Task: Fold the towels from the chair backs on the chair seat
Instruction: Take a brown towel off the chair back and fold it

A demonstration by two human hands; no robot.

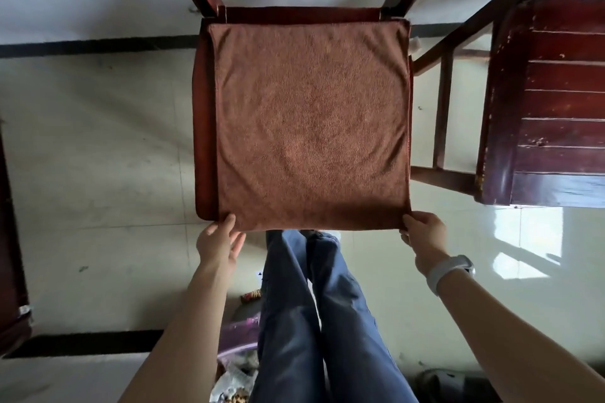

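Brown terry towel (307,121) spread flat and square over the seat of a dark red wooden chair (204,127), covering nearly all of it; only a strip of bare seat showing along the left side. Far edge of the towel lying against the foot of the chair back, near edge hanging just over the front of the seat. No visible folds on top, only faint creases.

Left hand (220,240) at the near left corner of the towel, fingers (229,222) fairly straight and only lightly bent, tips touching the cloth edge, thumb spread apart toward the middle; not clearly pinching anything. Right hand (425,232) at the near right corner, fingers curled round the corner of the towel and gripping it, knuckles turned up. Pale wristband (448,271) on the right wrist.

Blue trouser legs (314,311) just below the front of the seat, between the two forearms. Second wooden chair (556,101) of the same dark red standing close on the right, apart from the towel. Pale glossy tiled floor (98,157) beneath, crossed by a dark strip. Clear plastic bag (239,337) lying on the floor by the legs, holding something purple and some small brownish pieces, too blurred to tell more.
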